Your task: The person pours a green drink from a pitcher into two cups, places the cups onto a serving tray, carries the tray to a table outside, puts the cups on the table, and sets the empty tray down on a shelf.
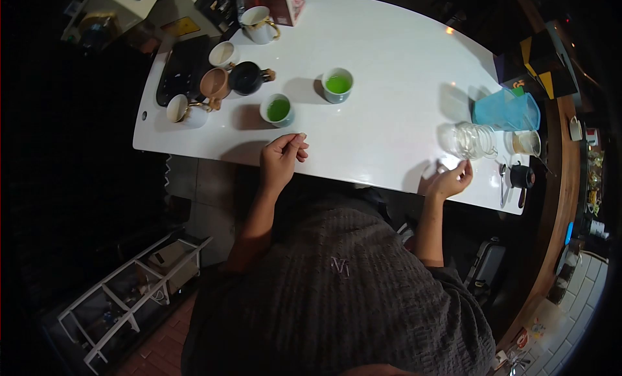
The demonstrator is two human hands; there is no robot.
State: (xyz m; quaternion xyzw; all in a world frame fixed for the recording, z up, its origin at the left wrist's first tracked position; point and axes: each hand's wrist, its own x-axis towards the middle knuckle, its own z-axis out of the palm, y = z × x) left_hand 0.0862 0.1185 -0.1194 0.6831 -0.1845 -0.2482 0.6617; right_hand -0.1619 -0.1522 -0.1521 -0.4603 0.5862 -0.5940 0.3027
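My left hand (282,159) is over the table's near edge, thumb and fingers pressed together, with nothing visible in them. Just beyond it stands a pale cup of green liquid (277,110). A second pale cup of green liquid (337,85) stands farther back to the right. My right hand (452,180) is closed in a pinch at the near side of a clear ribbed glass vessel (474,141). Whether its fingertips touch the glass or hold something small cannot be made out.
Several mugs, among them a black one (246,78) and a brown one (214,83), stand at the left beside a dark tray (178,68). A blue translucent pitcher (505,110), a small glass (526,143), a spoon (502,185) and a black-topped tool (521,176) are at the right.
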